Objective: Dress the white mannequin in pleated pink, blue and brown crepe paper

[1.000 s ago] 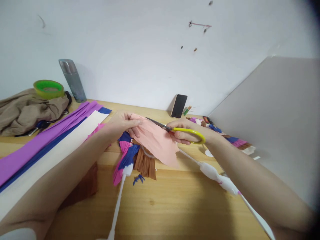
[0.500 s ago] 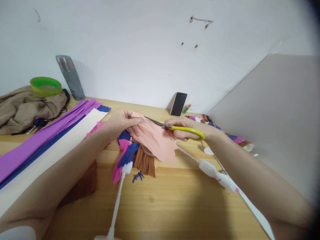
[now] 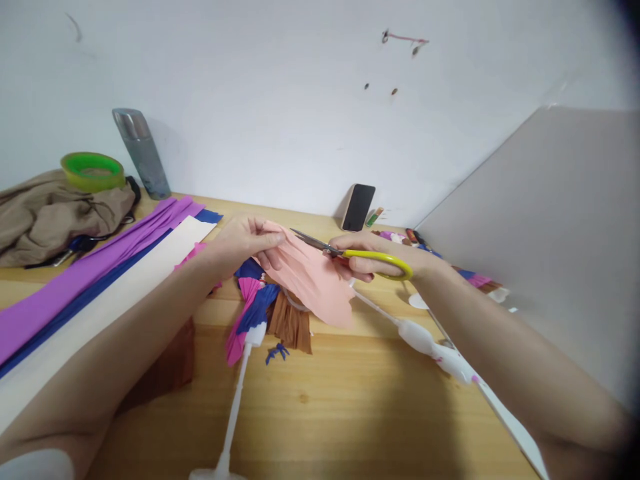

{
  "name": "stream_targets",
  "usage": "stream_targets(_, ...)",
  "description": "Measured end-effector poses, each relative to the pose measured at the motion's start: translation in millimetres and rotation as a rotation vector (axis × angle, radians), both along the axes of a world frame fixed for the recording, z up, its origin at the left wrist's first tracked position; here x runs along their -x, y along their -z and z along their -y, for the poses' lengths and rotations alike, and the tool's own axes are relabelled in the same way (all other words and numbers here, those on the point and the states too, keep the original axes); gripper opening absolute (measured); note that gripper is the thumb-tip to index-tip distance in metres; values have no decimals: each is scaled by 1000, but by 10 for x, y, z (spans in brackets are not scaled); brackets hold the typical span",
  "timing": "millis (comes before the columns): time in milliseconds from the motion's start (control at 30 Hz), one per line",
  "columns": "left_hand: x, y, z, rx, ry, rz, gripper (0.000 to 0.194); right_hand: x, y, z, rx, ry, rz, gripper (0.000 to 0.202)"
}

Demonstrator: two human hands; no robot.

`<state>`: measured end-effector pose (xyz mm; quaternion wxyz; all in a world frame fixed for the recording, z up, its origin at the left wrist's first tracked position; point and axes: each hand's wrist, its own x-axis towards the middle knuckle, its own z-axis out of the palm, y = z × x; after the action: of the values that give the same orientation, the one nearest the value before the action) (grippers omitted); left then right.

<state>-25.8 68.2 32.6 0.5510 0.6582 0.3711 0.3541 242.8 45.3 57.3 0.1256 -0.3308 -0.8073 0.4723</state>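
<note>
My left hand [image 3: 253, 243] pinches the upper left corner of a peach sheet of crepe paper [image 3: 315, 283], which hangs down in creases with a jagged lower right edge. In my right hand [image 3: 363, 253] is a pair of scissors [image 3: 313, 240] with yellow handles. Their blades look closed and point left along the paper's top edge, the tips a little short of my left fingers. Below the paper lie a pink and blue crepe bundle [image 3: 257, 307] on a white stick [image 3: 235, 407] and a brown crepe piece [image 3: 291, 327], partly covered.
Purple [image 3: 100, 267] and cream [image 3: 110, 303] crepe strips stretch along the left. Behind them are a tape roll [image 3: 75, 177], brown cloth [image 3: 45, 213] and a bottle [image 3: 145, 157]. A phone [image 3: 359, 208] leans on the wall. A white stick with bulges [image 3: 417, 335] lies right.
The scissor tips have drawn slightly right, away from my left fingers. My left fingers have shifted a little on the paper's corner. The view has moved very slightly.
</note>
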Motion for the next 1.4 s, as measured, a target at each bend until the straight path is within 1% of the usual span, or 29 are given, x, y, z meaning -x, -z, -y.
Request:
stream_targets(100, -26, -35, 36, 15, -25, -49, 16, 14, 10, -15, -26, -11, 2, 42)
stream_targets(200, -49, -56, 52, 16, -27, -39, 19, 21, 21, -35, -49, -32, -4, 46)
stream_targets(467, -89, -154, 127, 66, -41, -82, 27, 12, 34, -51, -43, -51, -19, 49)
stream_targets(567, -81, -123, 106, 41, -16, -66, 24, 1, 59, -60, -20, -41, -48, 47)
stream_targets(700, -65, -58, 47, 19, 35, -21, 18, -37, 125, -78, 20, 8, -69, 40)
stream_targets(800, -54, -35, 25, 17, 47, -14, 15, -75, 179, -91, 33, 39, -80, 37)
stream_targets(933, -42, 0, 9, 10, 60, 32, 13, -91, 211, -97, 36, 43, -109, 35)
stream_targets(1133, -31, 43, -12, 31, 66, 130, 19, -41, 156, -51, 4, 37, -118, 41)
stream_targets(1233, -34, 48, -9, 23, 61, 125, 20, -20, 116, -24, -31, 14, -94, 43)
stream_targets(1400, -64, 90, -10, 26, 90, 126, 26, 8, 65, -11, -88, -35, -34, 41)
